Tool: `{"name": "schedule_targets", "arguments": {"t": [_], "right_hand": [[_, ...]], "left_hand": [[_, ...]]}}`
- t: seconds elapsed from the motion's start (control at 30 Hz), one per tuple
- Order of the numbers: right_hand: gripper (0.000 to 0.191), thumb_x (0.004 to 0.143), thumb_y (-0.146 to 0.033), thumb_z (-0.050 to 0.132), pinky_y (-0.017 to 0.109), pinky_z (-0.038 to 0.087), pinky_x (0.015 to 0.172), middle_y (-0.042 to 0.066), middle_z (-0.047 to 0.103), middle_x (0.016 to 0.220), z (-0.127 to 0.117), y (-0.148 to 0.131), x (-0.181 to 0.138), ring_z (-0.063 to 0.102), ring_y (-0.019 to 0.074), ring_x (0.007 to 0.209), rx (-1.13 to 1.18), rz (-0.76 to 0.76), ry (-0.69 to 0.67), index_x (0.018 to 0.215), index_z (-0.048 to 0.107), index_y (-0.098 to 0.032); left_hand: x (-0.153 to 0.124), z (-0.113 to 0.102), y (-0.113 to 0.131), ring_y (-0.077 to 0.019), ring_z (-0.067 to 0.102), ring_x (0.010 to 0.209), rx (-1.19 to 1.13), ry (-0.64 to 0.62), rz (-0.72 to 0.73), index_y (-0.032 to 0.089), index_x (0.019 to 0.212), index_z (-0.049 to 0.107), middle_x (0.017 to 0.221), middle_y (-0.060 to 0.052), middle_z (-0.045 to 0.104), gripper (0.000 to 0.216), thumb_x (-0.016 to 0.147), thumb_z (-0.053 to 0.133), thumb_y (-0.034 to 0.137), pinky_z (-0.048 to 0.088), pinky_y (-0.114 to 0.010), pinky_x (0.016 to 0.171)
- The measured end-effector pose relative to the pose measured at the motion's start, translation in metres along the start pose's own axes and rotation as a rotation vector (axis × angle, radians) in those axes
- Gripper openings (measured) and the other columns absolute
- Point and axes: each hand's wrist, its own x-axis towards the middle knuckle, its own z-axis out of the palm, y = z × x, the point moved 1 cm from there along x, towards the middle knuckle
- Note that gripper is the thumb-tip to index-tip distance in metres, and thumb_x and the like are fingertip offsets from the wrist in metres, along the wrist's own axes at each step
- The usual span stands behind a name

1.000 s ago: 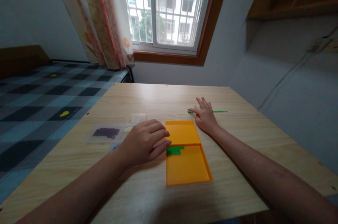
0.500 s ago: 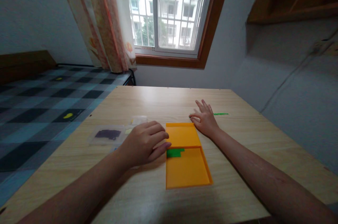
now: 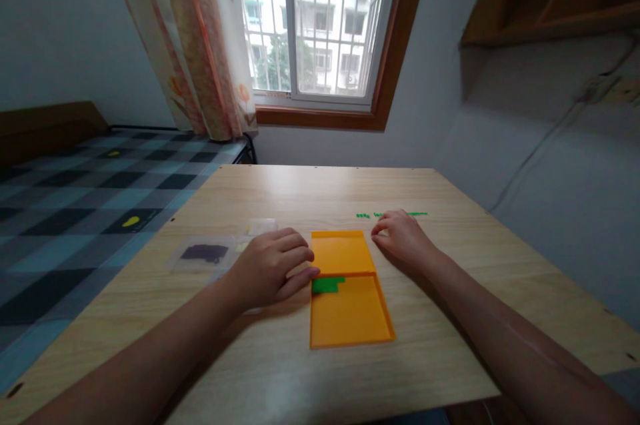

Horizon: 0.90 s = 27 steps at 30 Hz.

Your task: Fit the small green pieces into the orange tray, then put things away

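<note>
**Both hands at the orange tray, green pieces close by**

Left hand [image 3: 270, 266] lies palm-down on the worktop [image 3: 300, 191], fingers loosely bent, holding nothing; its fingertips touch the left wall of the orange tray [image 3: 350, 311], just beside the green puzzle piece [image 3: 327, 285]. That piece lies flat inside the tray, in the far left corner of the near compartment, against the divider. The far compartment shows only orange floor.

Right hand [image 3: 403, 240] rests just beyond the tray's far right corner, fingers curled narrow with thumb and forefinger tips drawn together. Cannot tell if anything is pinched between them. A row of small green pieces [image 3: 390, 214] lies on the worktop right behind its knuckles.

Left of the tray: clear plastic trays [image 3: 210, 253], one holding a dark purple piece [image 3: 205, 252], partly hidden by the left hand.

Judgement: the step looks like steadying the tray while the right hand takes a piece from the green row. A next move would need a fine pinch on a thin, flat part.
</note>
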Motion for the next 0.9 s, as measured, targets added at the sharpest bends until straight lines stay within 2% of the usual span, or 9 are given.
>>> {"name": "schedule_targets", "arguments": {"t": [0.2,0.37,0.47,0.57,0.7,0.8,0.9], "right_hand": [[0.018,0.084,-0.022,0.068,0.029,0.045,0.067,0.003,0.08,0.088,-0.005,-0.003,-0.004,0.07,0.02,0.077,0.131,0.135,-0.045,0.094,0.082,-0.025],[0.014,0.083,-0.02,0.07,0.028,0.045,0.065,0.003,0.08,0.082,-0.004,0.002,-0.001,0.071,0.0201,0.074,0.16,0.121,-0.075,0.083,0.083,-0.025],[0.015,0.083,-0.02,0.069,0.028,0.045,0.064,0.004,0.08,0.08,-0.013,-0.004,-0.003,0.071,0.0198,0.075,0.17,0.127,-0.094,0.08,0.083,-0.024],[0.017,0.086,-0.022,0.067,0.027,0.044,0.064,0.004,0.081,0.083,-0.035,-0.026,-0.012,0.07,0.0181,0.075,0.242,0.107,-0.137,0.085,0.084,-0.022],[0.013,0.086,-0.023,0.071,0.026,0.043,0.067,0.001,0.08,0.084,-0.056,-0.07,-0.034,0.068,0.0155,0.073,0.356,-0.065,-0.298,0.087,0.084,-0.024],[0.015,0.085,-0.021,0.07,0.028,0.039,0.066,0.001,0.081,0.084,-0.053,-0.093,-0.047,0.068,0.0169,0.074,0.25,-0.11,-0.423,0.087,0.084,-0.025],[0.019,0.087,-0.019,0.067,0.029,0.037,0.067,0.002,0.081,0.087,-0.041,-0.101,-0.05,0.069,0.0181,0.077,0.163,-0.126,-0.467,0.088,0.084,-0.026]], "left_hand": [[-0.001,0.001,-0.002,-0.0184,0.064,0.077,0.001,-0.019,-0.012,0.018,0.086,0.069,0.081,-0.005,0.069,0.028,0.104,0.05,0.029,0.053,-0.031,0.071],[-0.002,0.003,-0.003,-0.0184,0.064,0.077,-0.026,-0.019,-0.002,0.017,0.085,0.068,0.081,-0.005,0.068,0.028,0.104,0.05,0.029,0.051,-0.03,0.07],[-0.002,0.004,-0.003,-0.0187,0.063,0.076,-0.029,-0.028,0.003,0.018,0.085,0.068,0.08,-0.005,0.068,0.029,0.104,0.05,0.029,0.051,-0.031,0.07],[-0.003,0.005,-0.003,-0.0194,0.063,0.075,-0.049,-0.062,-0.003,0.018,0.085,0.068,0.08,-0.005,0.068,0.029,0.104,0.05,0.031,0.05,-0.031,0.068],[-0.002,0.007,-0.001,-0.0258,0.067,0.088,-0.078,-0.141,-0.029,0.018,0.099,0.071,0.094,-0.008,0.072,0.03,0.099,0.058,0.046,0.053,-0.04,0.08],[-0.001,0.011,0.001,-0.0329,0.066,0.105,-0.1,-0.219,-0.057,0.017,0.117,0.069,0.114,-0.013,0.071,0.05,0.091,0.066,0.059,0.051,-0.051,0.095],[-0.001,0.016,0.004,-0.0362,0.064,0.114,-0.139,-0.292,-0.076,0.015,0.128,0.065,0.126,-0.016,0.068,0.067,0.085,0.07,0.066,0.047,-0.054,0.103]]}}
